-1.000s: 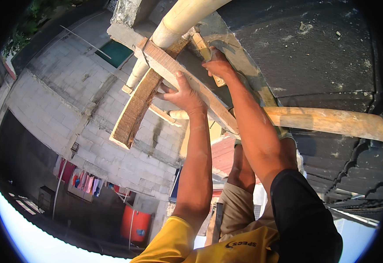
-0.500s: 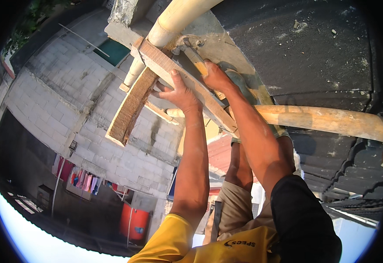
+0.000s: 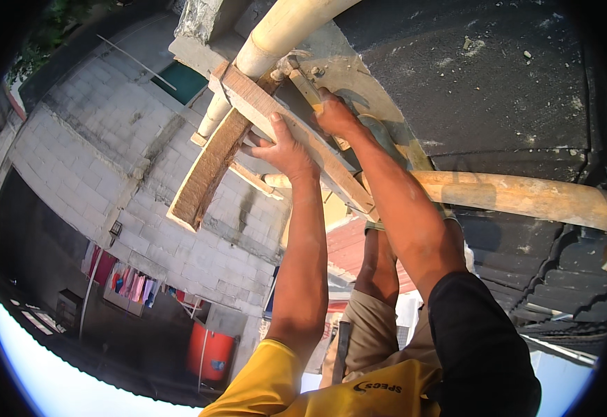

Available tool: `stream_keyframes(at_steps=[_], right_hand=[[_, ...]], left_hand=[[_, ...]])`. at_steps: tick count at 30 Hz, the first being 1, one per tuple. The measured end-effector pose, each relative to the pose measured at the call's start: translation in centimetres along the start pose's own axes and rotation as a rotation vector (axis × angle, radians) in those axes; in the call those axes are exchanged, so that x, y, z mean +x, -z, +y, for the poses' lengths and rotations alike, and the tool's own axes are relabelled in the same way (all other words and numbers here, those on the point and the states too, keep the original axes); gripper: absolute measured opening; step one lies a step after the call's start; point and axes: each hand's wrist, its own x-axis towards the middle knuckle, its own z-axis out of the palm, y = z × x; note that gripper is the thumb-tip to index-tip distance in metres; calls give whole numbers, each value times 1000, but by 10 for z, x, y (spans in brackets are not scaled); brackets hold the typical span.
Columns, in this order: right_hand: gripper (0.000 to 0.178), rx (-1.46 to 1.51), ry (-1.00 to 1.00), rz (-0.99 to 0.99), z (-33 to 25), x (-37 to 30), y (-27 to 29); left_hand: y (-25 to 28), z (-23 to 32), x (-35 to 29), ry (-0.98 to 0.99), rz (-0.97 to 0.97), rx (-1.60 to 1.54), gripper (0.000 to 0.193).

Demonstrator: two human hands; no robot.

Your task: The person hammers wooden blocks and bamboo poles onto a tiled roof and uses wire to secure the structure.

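Note:
My left hand (image 3: 288,151) is closed on a long sawn wooden plank (image 3: 300,139), thumb along its upper face and fingers toward a shorter, rough wooden piece (image 3: 209,167). That piece crosses beneath the plank near its far end. In my right hand (image 3: 337,115), just right of the plank, is a hammer (image 3: 306,89) with a wooden handle. Its head lies close to the thick bamboo pole (image 3: 268,45) and the plank's far part. Whether the head touches wood cannot be made out.
Another bamboo pole (image 3: 519,198) runs rightward under my right forearm. Dark roofing (image 3: 470,90) spreads on the right, beside a concrete edge (image 3: 359,66). Far below on the left stand a grey block wall (image 3: 95,146), hanging laundry (image 3: 133,285) and a red-orange tank (image 3: 209,354).
My right hand and the hammer have shifted slightly up and left, the head rising beside the bamboo pole. My left hand and the plank stay nearly where they were.

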Motion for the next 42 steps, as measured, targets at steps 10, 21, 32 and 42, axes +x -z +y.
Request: stream_keyframes(at_steps=[10, 21, 32, 42], right_hand=[[38, 412, -147, 263, -1, 36, -21], [49, 286, -215, 50, -21, 27, -3], [42, -64, -247, -110, -48, -48, 61], [35, -382, 192, -204, -115, -243, 196]], left_hand=[[-7, 18, -10, -67, -53, -28, 87], [5, 3, 4, -70, -26, -3, 81], [0, -10, 5, -81, 112, 125, 80], [7, 24, 0, 147, 79, 286, 92]])
